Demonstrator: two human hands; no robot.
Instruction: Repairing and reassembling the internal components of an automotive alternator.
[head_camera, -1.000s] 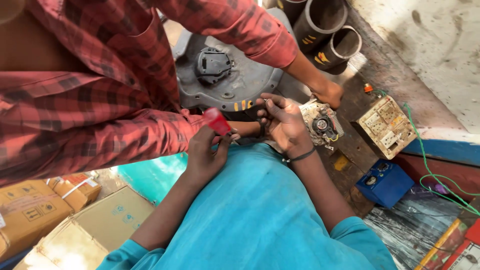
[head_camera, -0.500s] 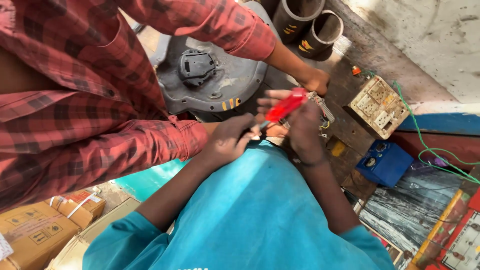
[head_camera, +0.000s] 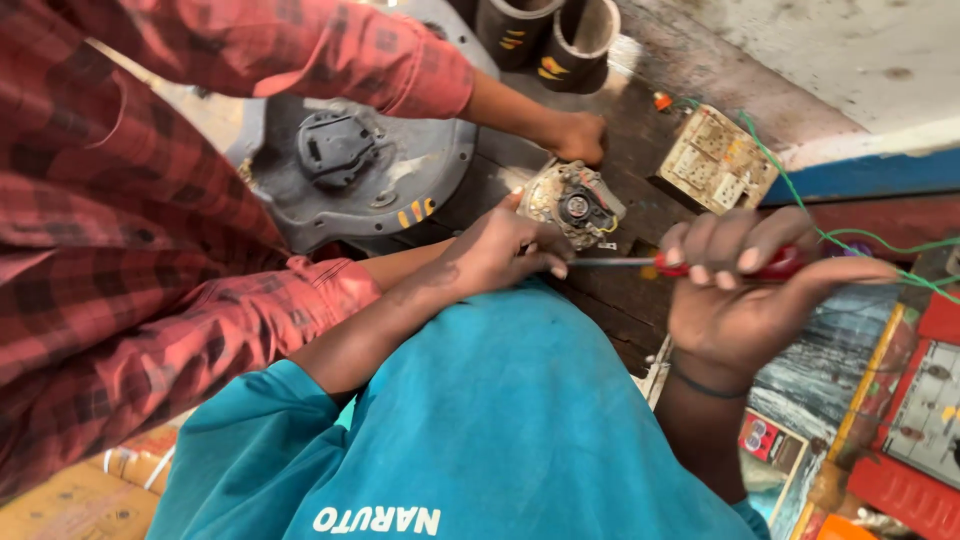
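Between both grips lies a red-handled screwdriver (head_camera: 700, 265): right hand (head_camera: 750, 290) fisted around its handle, left hand (head_camera: 500, 250) pinching its metal shaft. Just beyond the left grip, a small motor (head_camera: 578, 203) rests on the table (head_camera: 640, 160), touched by a co-worker's hand (head_camera: 578, 137).

One screwdriver (head_camera: 700, 266), one motor (head_camera: 578, 203), one switchboard (head_camera: 715, 160), two black pipes (head_camera: 550, 30), one grey housing (head_camera: 350, 170) and three hands (one belongs to a co-worker (head_camera: 578, 136)).

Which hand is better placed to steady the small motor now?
Left. The left hand already rests beside the small motor, while the right hand is occupied holding the red-handled screwdriver.
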